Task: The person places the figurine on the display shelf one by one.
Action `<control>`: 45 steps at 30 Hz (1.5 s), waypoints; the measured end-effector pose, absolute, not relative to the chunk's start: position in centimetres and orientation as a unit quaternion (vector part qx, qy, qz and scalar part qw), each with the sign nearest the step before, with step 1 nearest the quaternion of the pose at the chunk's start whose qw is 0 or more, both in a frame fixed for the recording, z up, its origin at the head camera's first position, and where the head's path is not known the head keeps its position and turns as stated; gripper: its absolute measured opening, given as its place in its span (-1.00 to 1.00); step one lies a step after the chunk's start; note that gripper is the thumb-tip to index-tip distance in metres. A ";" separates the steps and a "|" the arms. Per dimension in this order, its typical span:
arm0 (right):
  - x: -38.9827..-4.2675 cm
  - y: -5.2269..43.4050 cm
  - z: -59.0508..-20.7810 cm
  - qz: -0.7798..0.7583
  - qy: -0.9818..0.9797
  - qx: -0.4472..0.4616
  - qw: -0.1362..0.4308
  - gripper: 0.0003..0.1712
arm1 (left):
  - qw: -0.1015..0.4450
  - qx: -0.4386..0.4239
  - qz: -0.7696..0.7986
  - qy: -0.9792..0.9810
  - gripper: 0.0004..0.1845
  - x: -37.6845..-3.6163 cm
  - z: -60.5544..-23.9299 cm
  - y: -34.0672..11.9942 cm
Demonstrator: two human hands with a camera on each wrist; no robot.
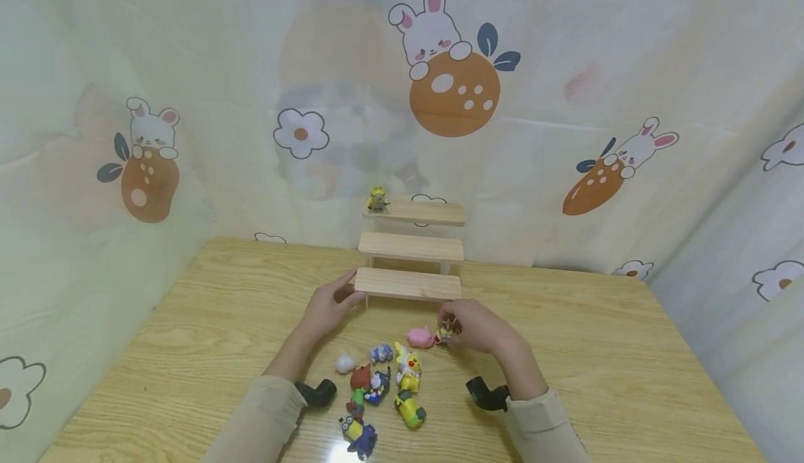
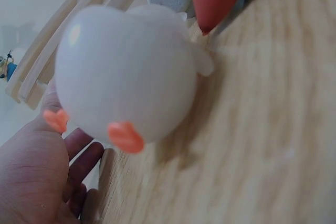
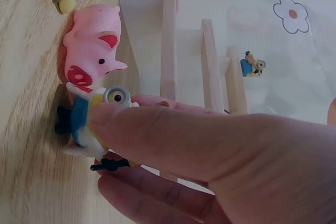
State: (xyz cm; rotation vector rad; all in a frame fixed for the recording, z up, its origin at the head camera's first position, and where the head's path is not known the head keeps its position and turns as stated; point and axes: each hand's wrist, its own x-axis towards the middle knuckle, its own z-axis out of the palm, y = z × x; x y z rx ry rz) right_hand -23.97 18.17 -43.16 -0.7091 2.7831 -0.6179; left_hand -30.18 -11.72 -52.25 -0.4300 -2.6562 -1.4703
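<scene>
Head view, left to right: my left hand (image 1: 326, 309) is resting with relaxed fingers against the lowest step of the wooden riser (image 1: 408, 283), holding nothing. A white figurine (image 1: 345, 363) is lying near it on the table (image 1: 188, 351). My right hand (image 1: 480, 327) is pinching a minion figurine (image 3: 92, 124) just beside the pink pig (image 3: 89, 51). I am judging it light, rigid, smooth plastic, best gripped across the body.

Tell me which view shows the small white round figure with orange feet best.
The left wrist view: the small white round figure with orange feet fills the picture, lying on the wooden table. The head view shows it only as a tiny pale blob; the right wrist view misses it.
</scene>
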 end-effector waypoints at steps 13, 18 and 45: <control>-24.1 18.3 -43.0 -0.213 0.941 -0.244 0.096 -0.81 | 0.030 -0.136 -0.484 -0.864 -0.26 -30.1 -52.2 -11.7; -24.2 18.3 -43.0 -0.214 0.943 -0.240 0.090 -0.80 | 0.032 -0.137 -0.482 -0.865 -0.26 -30.0 -52.0 -11.7; -24.5 19.0 -41.5 -0.264 0.947 -0.182 0.025 -0.68 | 0.031 -0.130 -0.475 -0.870 -0.27 -30.2 -52.1 -11.8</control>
